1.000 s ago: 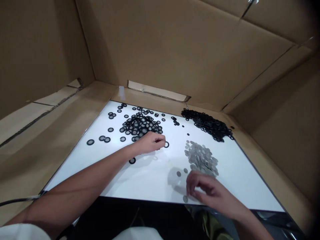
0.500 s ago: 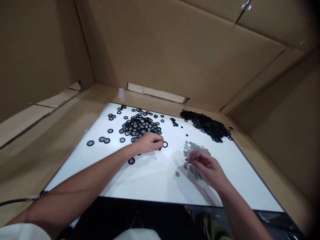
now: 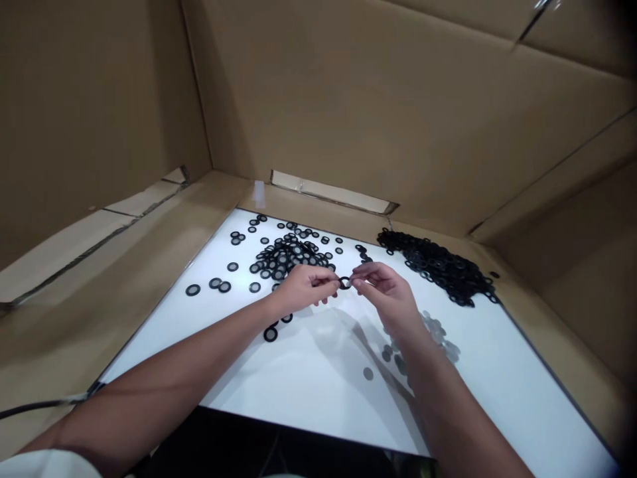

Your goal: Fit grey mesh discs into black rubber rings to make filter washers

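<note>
Thumb and fingers of my left hand [image 3: 309, 288] pinch a small black rubber ring [image 3: 343, 287] just above the white board. Close against the ring's right side is my right hand [image 3: 387, 295], its thumb and forefinger closed on a small grey disc [image 3: 351, 279], of which only a sliver shows. Behind my left hand lies a heap of black rings with grey discs in them [image 3: 283, 255]. Loose grey discs [image 3: 438, 328] are spread under and beside my right forearm, which partly hides them.
A pile of plain black rings [image 3: 442, 265] stretches along the back right of the white board [image 3: 308, 378]. Single ringed discs [image 3: 223, 287] lie scattered at the left. Cardboard walls [image 3: 348, 99] enclose the back and sides. A black cable [image 3: 40, 403] runs in at the left.
My right hand has moved left and away from the loose grey discs to meet the ring at my left hand. The view has turned slightly.
</note>
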Demonstrator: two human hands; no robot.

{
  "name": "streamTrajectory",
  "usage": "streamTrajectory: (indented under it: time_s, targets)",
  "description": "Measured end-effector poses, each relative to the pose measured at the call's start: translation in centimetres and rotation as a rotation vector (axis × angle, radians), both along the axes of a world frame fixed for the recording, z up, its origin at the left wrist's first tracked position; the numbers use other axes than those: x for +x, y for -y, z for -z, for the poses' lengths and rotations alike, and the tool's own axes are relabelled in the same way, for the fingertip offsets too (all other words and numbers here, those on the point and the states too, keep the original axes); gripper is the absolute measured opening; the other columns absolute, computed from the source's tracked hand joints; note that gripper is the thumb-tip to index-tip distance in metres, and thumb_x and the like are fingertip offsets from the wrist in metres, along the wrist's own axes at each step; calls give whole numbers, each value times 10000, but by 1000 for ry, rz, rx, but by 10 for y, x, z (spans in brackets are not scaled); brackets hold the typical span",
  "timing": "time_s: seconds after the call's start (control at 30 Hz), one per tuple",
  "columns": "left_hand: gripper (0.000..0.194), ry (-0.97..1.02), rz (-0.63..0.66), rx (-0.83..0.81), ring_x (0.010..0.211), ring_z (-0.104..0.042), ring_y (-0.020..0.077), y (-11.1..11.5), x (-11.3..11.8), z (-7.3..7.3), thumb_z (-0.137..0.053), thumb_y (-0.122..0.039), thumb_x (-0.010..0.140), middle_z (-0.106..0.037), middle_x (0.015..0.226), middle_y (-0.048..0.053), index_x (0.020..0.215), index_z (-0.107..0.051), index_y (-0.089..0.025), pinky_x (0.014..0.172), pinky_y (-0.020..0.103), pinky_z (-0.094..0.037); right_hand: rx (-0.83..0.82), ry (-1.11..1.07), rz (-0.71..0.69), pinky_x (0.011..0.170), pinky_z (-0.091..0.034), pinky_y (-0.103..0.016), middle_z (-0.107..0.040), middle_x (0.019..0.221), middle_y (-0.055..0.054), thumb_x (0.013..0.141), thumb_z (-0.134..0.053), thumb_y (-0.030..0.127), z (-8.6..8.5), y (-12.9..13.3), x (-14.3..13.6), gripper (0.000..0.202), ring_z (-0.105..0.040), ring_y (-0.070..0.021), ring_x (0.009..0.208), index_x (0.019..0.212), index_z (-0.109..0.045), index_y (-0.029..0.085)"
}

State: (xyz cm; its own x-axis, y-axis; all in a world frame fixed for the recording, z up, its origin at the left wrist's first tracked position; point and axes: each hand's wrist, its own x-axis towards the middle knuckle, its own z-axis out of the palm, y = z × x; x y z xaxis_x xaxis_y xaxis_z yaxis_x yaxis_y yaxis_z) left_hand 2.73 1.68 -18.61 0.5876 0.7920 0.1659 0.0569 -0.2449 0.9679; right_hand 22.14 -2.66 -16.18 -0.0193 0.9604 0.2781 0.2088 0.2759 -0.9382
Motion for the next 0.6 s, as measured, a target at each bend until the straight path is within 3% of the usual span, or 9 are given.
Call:
streamTrajectory:
  time_s: [0.13,0.3,0.47,0.6]
  targets:
    - [200,48,49,-88,660,-661,125,0,3,1,-574,-293,876,-704,836,58,931,-686,-137,556,220,-562,31,36,19,756,-551,-340,-691,938,-54,825,-726,326,11,4,-1,173,-645,-188,866,947,-676,213]
    - [181,112,109,-222,694,-678,136,1,5,1,-610,-300,874,-684,826,52,879,-662,-126,591,248,-590,109,237,59,731,-543,-338,-688,953,-47,879,-645,269,12,11,-5,98,-638,-177,816,962,-675,226]
    - [273,126,140,-242,706,-684,145,0,5,1,-671,-397,857,-677,781,41,839,-651,-126,611,259,-601,227,364,51,701,-535,-317,-647,989,-51,908,-566,221,9,15,-9,146,-618,-166,814,1005,-674,238]
    - [310,138,138,-248,709,-683,149,1,6,-1,-690,-430,843,-681,768,41,840,-668,-121,630,269,-604,217,362,50,664,-524,-289,-601,1074,-65,904,-568,230,10,14,-7,199,-608,-155,816,1092,-634,233]
